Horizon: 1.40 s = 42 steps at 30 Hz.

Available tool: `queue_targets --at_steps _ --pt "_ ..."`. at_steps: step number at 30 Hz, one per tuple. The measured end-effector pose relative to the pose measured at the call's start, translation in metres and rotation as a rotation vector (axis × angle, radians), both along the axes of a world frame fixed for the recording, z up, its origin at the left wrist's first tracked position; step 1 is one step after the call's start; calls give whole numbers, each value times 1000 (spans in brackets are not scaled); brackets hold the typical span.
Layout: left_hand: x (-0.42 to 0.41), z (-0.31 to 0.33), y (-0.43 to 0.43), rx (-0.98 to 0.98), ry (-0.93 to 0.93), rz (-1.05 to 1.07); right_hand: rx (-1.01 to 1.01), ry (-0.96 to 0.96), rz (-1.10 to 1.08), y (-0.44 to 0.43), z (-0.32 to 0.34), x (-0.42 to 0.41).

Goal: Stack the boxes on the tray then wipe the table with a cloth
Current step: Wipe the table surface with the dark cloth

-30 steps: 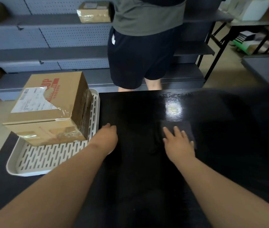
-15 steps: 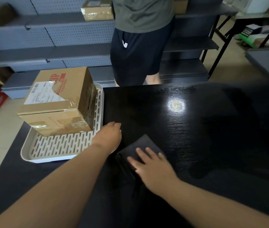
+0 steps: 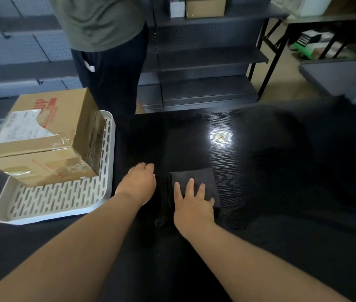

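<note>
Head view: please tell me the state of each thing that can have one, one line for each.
cardboard boxes: taped shut, stacked on the tray.
tray: loaded at its far end, near end bare.
cloth: folded, flat on the table.
right hand: open, palm down on the cloth.
left hand: loosely curled, resting on the table, holding nothing.

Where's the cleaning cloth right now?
In the head view, the dark cloth lies flat on the black table near the middle, under the right hand, just right of the left hand.
</note>
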<state>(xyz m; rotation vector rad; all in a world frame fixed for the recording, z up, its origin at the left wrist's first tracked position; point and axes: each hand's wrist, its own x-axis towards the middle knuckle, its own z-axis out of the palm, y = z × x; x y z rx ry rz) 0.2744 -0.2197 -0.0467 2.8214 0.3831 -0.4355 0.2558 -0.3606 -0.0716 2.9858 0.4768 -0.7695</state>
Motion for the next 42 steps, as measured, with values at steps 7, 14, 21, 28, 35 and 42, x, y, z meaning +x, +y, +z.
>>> queue_targets --at_steps 7,14,21,28,35,42 --pt "-1 -2 -32 41 16 -64 -35 -133 -382 -149 -7 84" --pt "5 -14 -72 79 14 -28 -77 -26 -385 -86 0 70" --pt "28 -20 -98 134 -39 36 -14 -42 127 -117 -5 58" --pt "79 -16 -132 135 -33 -4 0 4 -40 -157 -5 177" --pt "120 -19 -156 109 -20 -36 51 15 -23 -140 -8 242" --pt "145 -28 -180 177 104 -70 83 0 -16 -139 -12 305"
